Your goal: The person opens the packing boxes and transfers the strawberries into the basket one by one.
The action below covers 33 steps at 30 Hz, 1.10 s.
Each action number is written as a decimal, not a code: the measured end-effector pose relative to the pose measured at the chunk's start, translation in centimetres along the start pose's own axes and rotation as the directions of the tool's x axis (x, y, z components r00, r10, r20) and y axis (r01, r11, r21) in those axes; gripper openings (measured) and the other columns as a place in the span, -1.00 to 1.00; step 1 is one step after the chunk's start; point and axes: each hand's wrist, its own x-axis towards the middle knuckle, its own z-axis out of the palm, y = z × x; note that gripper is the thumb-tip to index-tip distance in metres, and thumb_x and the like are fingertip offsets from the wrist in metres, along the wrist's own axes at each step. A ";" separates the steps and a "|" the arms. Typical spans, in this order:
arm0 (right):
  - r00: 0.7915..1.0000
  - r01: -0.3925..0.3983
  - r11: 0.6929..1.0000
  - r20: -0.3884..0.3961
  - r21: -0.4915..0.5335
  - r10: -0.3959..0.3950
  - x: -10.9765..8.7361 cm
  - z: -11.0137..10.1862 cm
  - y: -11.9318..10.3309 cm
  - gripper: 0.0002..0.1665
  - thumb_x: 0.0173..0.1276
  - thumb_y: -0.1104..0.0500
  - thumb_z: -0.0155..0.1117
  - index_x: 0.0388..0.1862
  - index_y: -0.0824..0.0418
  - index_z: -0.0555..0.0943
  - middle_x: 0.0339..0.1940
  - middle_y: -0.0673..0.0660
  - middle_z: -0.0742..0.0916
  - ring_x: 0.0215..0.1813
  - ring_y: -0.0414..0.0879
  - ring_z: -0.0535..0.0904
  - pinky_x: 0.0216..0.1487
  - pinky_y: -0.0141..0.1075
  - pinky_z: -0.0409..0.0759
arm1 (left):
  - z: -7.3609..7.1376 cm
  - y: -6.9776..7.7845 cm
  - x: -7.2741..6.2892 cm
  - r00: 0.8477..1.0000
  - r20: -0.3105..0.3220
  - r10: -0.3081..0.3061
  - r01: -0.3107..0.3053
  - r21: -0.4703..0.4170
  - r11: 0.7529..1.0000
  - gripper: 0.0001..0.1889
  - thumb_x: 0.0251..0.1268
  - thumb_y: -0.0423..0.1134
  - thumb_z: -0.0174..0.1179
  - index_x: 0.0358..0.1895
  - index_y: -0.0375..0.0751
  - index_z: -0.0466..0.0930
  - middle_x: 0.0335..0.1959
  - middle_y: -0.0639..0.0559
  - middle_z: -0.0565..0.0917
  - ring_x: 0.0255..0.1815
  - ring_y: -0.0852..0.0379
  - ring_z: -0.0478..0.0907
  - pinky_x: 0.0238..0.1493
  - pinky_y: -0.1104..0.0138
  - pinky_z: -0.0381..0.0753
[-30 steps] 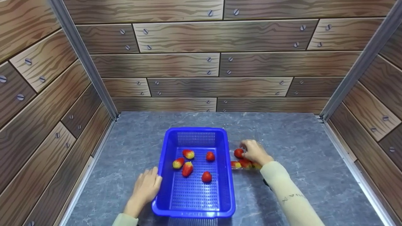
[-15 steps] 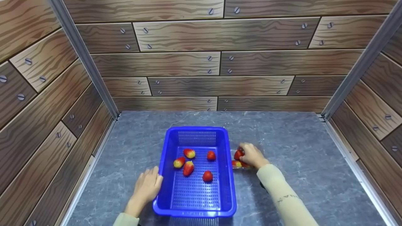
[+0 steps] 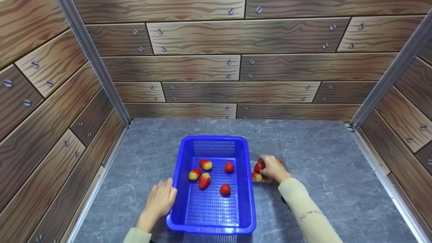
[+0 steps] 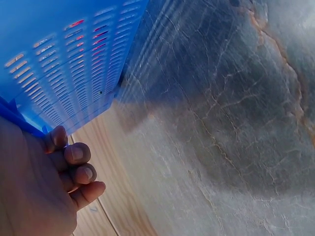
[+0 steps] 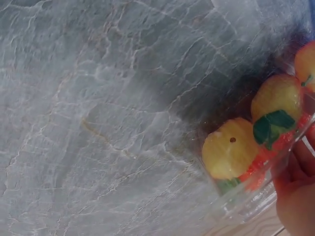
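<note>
Having neared the blue rectangular plastic basket [image 3: 212,212], your right grip [image 3: 272,167] clamps a red strawberry [image 3: 259,167] at three o'clock, left grip [image 3: 160,198] its rim [image 3: 179,162].

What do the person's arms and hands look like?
The left sleeve and right sleeve are pale green; the right one bears dark lettering, not clearly readable. A small dark item shows at its edge. The left hand and right hand are ungloved.

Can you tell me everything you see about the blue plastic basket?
The rectangular, blue, plastic-looking basket stands upright, open side up, on the grey marbled tabletop. It has a smooth, rounded rim; slots pierce its floor and walls. Inside lie five red fruits, three partly yellow. The person's bare left grip holds its left rim.
</note>
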 end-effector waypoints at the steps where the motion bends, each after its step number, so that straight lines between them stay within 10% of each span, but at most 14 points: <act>1: 1.000 -0.002 1.000 0.001 -0.003 0.002 0.0 -0.1 0.0 -0.59 -0.05 0.40 0.45 -0.14 0.35 0.62 -0.20 0.29 0.70 -0.11 0.16 0.62 -0.07 0.04 0.59 | 0.0 0.0 0.0 1.000 -0.001 0.002 -0.002 -0.001 1.000 -0.89 0.35 -0.28 -0.04 -0.24 -0.24 0.44 -0.40 -0.10 0.56 -0.26 -0.17 0.50 -0.16 0.00 0.42; 21: 0.999 -0.044 0.994 -0.003 0.097 0.045 0.5 -2.9 -1.2 -0.70 0.02 0.44 0.40 -0.22 0.34 0.60 -0.35 0.16 0.66 -0.29 0.02 0.57 -0.19 -0.08 0.59 | -0.2 0.4 -0.1 1.000 -0.014 -0.005 0.005 0.001 1.000 -0.93 0.33 -0.29 -0.04 -0.33 -0.17 0.39 -0.47 -0.04 0.50 -0.29 -0.15 0.49 -0.19 0.02 0.41; 33: 0.993 0.099 0.995 -0.061 0.022 -0.098 1.1 -6.1 -4.1 -0.68 0.02 0.43 0.41 -0.20 0.35 0.59 -0.26 0.22 0.67 -0.20 0.11 0.59 -0.12 0.00 0.60 | -0.3 0.4 0.0 1.000 0.002 -0.018 0.018 -0.003 1.000 -0.92 0.34 -0.28 -0.02 -0.34 -0.15 0.38 -0.47 -0.02 0.48 -0.27 -0.16 0.49 -0.14 -0.01 0.42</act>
